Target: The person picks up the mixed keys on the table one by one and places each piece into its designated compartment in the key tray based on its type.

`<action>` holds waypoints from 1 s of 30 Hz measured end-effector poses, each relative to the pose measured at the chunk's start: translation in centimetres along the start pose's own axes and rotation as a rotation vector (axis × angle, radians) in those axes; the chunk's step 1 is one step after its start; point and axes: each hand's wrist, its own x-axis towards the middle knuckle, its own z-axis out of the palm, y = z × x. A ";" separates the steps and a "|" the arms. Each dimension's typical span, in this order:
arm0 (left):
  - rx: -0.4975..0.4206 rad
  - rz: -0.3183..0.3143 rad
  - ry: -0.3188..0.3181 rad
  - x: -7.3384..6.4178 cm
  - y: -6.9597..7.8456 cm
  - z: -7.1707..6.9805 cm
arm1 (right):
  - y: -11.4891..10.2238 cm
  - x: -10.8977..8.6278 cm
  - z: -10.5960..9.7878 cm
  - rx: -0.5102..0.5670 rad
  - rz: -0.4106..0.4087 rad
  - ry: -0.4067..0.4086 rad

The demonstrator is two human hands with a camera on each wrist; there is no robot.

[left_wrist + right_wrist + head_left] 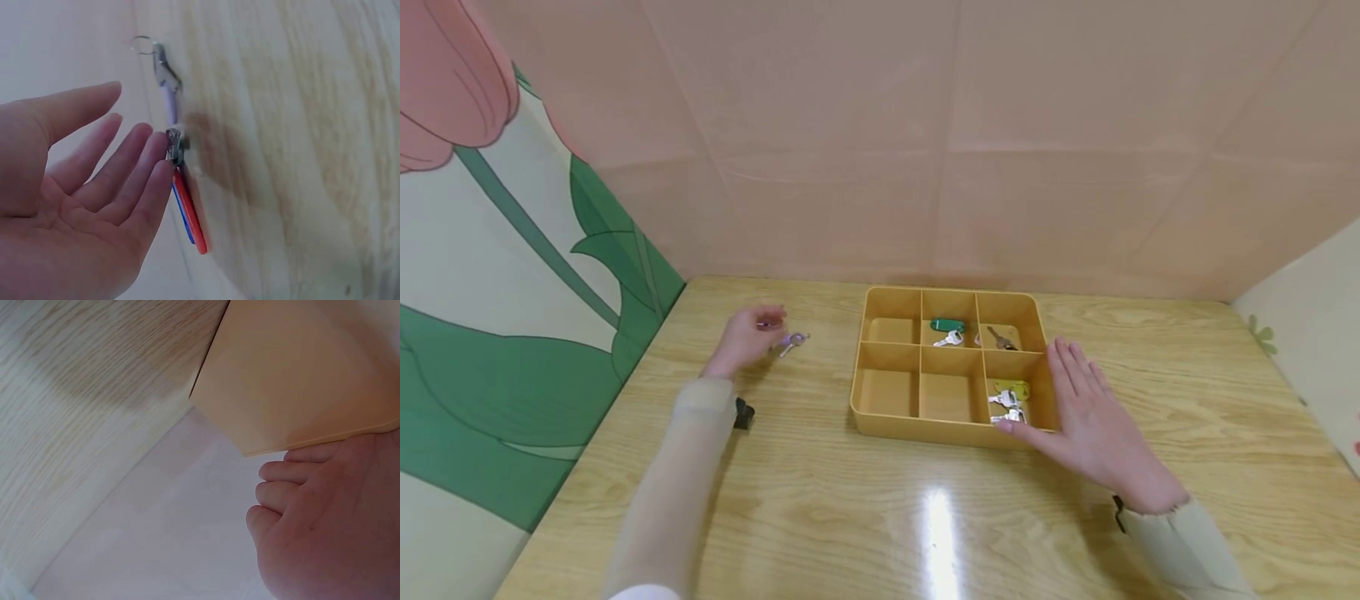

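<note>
On the left of the table my left hand [751, 335] hovers beside a small group of keys. Its fingers are loosely bent with nothing between them. In the left wrist view a key [164, 65] with a ring and a purple tag [169, 103] lies past the fingertips, near a red tag [192, 215] and a blue tag [185, 212]. My right hand [1093, 429] lies with straight fingers along the right side of a yellow six-compartment box [891, 427], thumb at its front rim. The right wrist view shows that hand [331, 512] against the box's wall [294, 381].
Inside the box, a green-tagged key [950, 338] sits back middle, a darker key [1002, 338] back right, and silver keys [1006, 400] with a yellow tag front right. A black object [743, 414] shows beside the left sleeve. A pink wall [955, 167] borders the table's back.
</note>
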 end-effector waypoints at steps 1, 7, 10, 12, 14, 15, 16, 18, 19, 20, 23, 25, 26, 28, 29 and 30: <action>0.011 -0.003 -0.009 0.1 -0.1 0.0 | 0.0 0.0 0.0 -0.001 -0.002 0.000; 0.065 -0.020 -0.023 0.3 -0.6 0.2 | 0.0 0.1 -0.1 -0.005 -0.004 -0.004; 0.079 -0.010 -0.027 0.2 -0.6 0.4 | 0.0 0.1 0.0 -0.003 -0.004 -0.002; 0.098 -0.008 -0.038 0.1 -0.5 0.6 | 0.0 0.0 0.0 -0.001 -0.005 -0.001; 0.114 -0.009 -0.049 0.1 -0.4 0.8 | 0.1 0.0 0.1 0.000 -0.004 0.000; 0.123 -0.012 -0.054 0.1 -0.3 0.9 | 0.1 0.0 0.1 0.001 -0.003 -0.001; 0.133 -0.013 -0.058 0.1 -0.3 1.0 | 0.1 0.0 0.1 0.001 -0.002 -0.002; 0.150 -0.014 -0.067 0.1 -0.2 1.1 | 0.1 0.0 0.1 0.002 0.001 -0.003; 0.154 -0.014 -0.072 0.1 -0.2 1.1 | 0.1 0.0 0.2 0.002 0.002 -0.005; 0.166 -0.010 -0.078 0.0 -0.2 1.1 | 0.1 0.0 0.2 0.003 0.003 -0.006; 0.212 0.006 -0.103 0.0 -0.2 1.1 | 0.1 0.0 0.2 0.004 0.000 -0.001; 0.250 0.022 -0.120 -0.1 -0.1 1.0 | 0.2 0.0 0.2 0.007 -0.002 0.004; 0.266 0.028 -0.129 -0.1 -0.1 1.0 | 0.2 0.0 0.2 0.008 -0.004 0.007; 0.280 0.036 -0.147 -0.2 0.0 0.9 | 0.2 0.1 0.2 0.013 -0.005 0.009; 0.282 0.038 -0.155 -0.2 0.1 0.9 | 0.2 0.1 0.2 0.015 -0.005 0.009; 0.276 0.040 -0.166 -0.3 0.1 0.8 | 0.2 0.0 0.2 0.016 -0.005 0.008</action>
